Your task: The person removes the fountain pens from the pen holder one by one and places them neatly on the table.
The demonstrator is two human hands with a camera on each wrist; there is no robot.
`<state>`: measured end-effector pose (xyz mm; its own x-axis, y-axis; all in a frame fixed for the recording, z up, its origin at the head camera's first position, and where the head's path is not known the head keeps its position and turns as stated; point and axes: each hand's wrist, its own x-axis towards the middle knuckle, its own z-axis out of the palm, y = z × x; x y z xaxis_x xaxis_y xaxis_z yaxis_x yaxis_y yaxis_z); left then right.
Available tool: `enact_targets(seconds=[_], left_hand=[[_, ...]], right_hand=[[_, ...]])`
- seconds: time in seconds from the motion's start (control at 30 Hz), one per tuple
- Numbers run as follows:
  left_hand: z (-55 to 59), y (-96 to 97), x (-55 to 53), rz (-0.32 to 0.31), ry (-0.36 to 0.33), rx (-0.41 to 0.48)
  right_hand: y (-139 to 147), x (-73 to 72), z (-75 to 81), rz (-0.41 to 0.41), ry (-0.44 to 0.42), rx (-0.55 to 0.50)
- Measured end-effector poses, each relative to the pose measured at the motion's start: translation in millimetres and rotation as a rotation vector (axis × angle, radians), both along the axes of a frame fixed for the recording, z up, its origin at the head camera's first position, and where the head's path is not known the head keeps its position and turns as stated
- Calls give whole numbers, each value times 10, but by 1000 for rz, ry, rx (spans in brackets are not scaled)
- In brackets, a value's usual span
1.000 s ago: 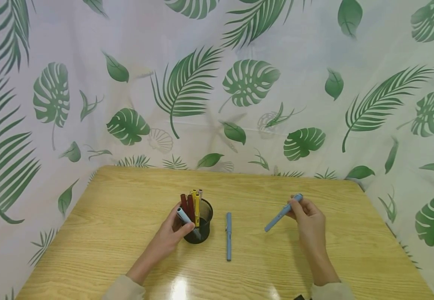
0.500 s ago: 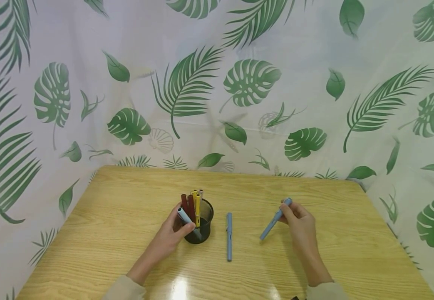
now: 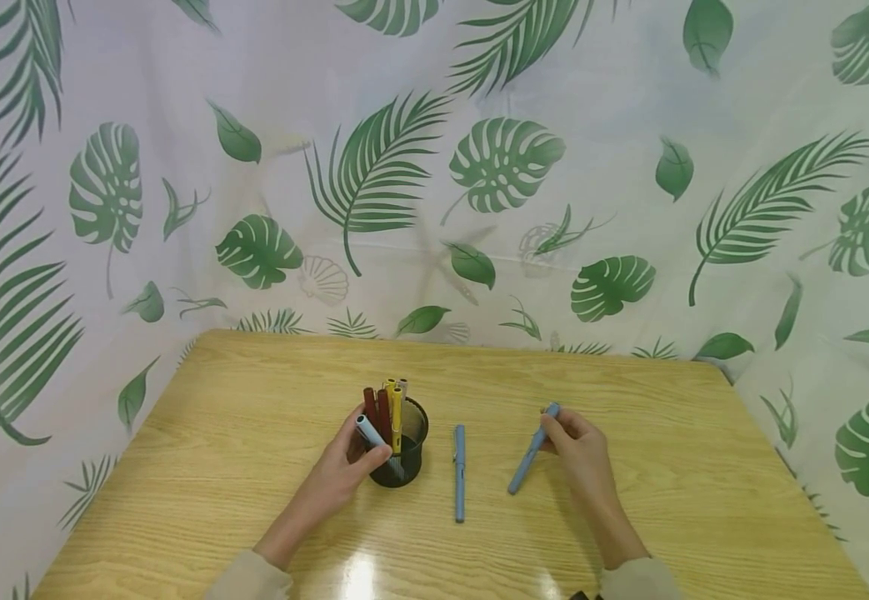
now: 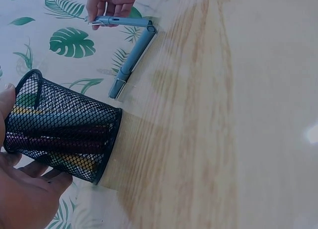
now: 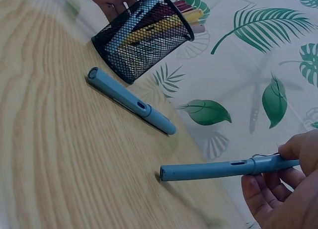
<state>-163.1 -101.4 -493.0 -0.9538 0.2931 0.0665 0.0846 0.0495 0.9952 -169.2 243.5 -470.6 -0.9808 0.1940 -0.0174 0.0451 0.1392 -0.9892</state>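
My left hand (image 3: 338,473) grips a black mesh pen cup (image 3: 397,477) from its left side, with the thumb near the rim. In the cup stand dark red pens (image 3: 383,410), yellow pens (image 3: 397,421), a grey-topped pen and a light blue pen (image 3: 368,431) that leans toward the thumb. To the right, my right hand (image 3: 586,460) pinches a blue fountain pen (image 5: 213,170) near its clip end, the other end slanting down close to the tabletop. Between cup and right hand, another blue fountain pen (image 3: 460,475) lies on the table.
The wooden table (image 3: 269,400) reaches back to a white curtain (image 3: 509,308) printed with green leaves. Light glares off the tabletop near its front. A small dark object (image 3: 580,596) shows at the bottom edge beside the right sleeve.
My right hand has moved left and nearer to me with the pen, whose lower end has come down and toward the lying pen. The left hand and cup have stayed put.
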Motion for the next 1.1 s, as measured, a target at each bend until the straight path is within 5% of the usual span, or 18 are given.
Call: enact_targets(seconds=[1.1], left_hand=[[3, 12, 15, -8, -7, 14]], right_hand=[[-437, -52, -252, 33, -96, 88]])
